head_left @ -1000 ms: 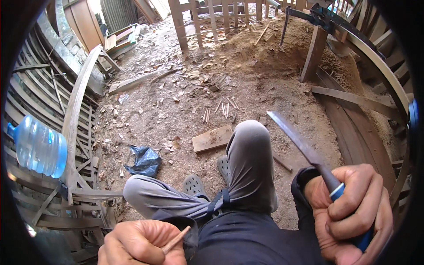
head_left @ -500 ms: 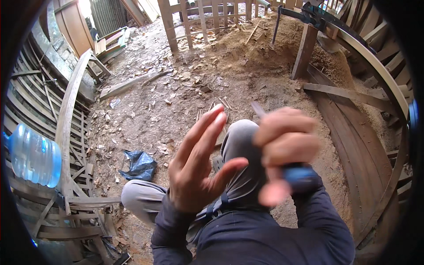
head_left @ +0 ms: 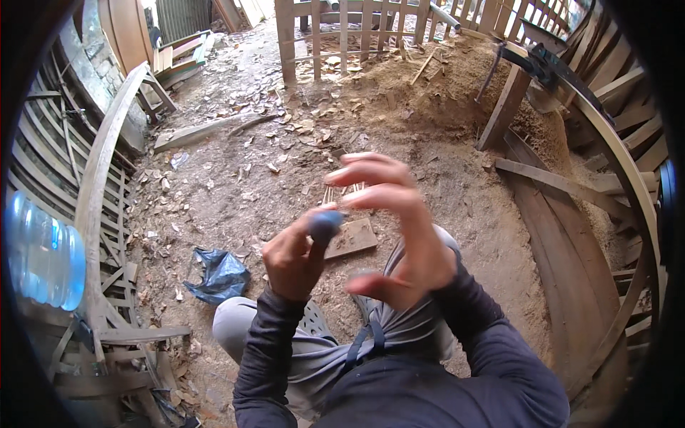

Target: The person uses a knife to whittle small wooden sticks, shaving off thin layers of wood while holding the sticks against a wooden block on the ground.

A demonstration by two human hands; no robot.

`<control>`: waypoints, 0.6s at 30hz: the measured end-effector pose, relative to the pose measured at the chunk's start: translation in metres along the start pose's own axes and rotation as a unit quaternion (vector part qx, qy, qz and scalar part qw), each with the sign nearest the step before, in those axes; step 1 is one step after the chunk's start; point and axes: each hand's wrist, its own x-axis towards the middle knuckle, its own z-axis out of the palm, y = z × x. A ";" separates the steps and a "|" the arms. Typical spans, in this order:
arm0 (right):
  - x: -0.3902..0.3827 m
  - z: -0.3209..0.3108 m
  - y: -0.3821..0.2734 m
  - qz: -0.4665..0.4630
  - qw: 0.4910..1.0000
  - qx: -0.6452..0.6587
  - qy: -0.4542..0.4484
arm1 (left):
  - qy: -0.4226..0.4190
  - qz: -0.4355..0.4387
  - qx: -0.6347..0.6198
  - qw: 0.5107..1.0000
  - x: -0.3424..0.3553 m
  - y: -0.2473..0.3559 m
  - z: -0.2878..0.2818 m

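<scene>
My left hand (head_left: 289,260) is closed around a tool with a dark blue, rounded handle (head_left: 325,225). The handle's end points up and to the right, toward my other hand; the rest of the tool is hidden. My right hand (head_left: 407,221) is held just right of it, fingers curved and spread from the thumb, with nothing in it. It is slightly blurred. Below and beyond my hands, a small flat wooden board (head_left: 353,239) lies on the ground by my feet. Several thin sticks (head_left: 330,194) show behind my fingers, partly covered.
A dark blue plastic bag (head_left: 217,277) lies on the dirt left of my knee. At the far left stands a large clear water jug (head_left: 44,250) beside a wooden frame (head_left: 100,171). Long planks (head_left: 564,242) lie on the right. A slatted wooden fence (head_left: 342,36) crosses the back.
The blue-handled tool has passed from my right hand to my left. My left hand has closed and lowered, while my right has opened and moved leftward. The view has shifted slightly.
</scene>
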 end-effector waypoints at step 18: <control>0.029 0.007 -0.068 0.237 0.905 0.332 0.121 | 0.179 -0.294 -0.160 0.925 0.008 -0.125 -0.001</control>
